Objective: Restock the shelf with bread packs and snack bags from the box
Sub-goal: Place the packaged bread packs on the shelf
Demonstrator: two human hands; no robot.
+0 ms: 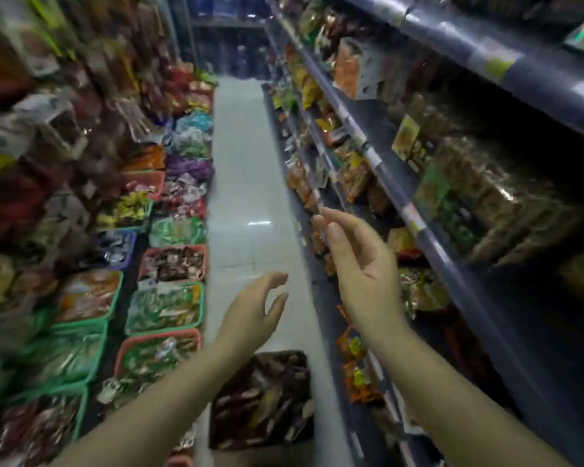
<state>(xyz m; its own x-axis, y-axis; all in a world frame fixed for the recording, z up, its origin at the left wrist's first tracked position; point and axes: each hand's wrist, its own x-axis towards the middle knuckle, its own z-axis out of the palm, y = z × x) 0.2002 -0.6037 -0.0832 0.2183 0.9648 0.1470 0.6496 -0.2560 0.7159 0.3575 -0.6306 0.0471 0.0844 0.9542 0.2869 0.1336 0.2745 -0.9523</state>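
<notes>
Two empty hands, left (253,311) and right (358,264), fingers loosely apart, hover above the box (262,399) of packs.

A pale tiled floor (240,183) runs down the middle of a narrow shop aisle, and a small strip of light shines on it. On the left, plastic baskets sit in rows on the ground. A green basket (165,308) is full of wrapped sweets. Just behind it is a pink basket (172,263) with dark brown sweets. A green basket (88,294) beside them holds orange packets. Farther back lies a heap of purple wrapped sweets (189,167). Above the baskets, many hanging packets (91,106) crowd the left wall, but they are too blurry to tell apart. At the far end stands a dark rack (226,35).
</notes>
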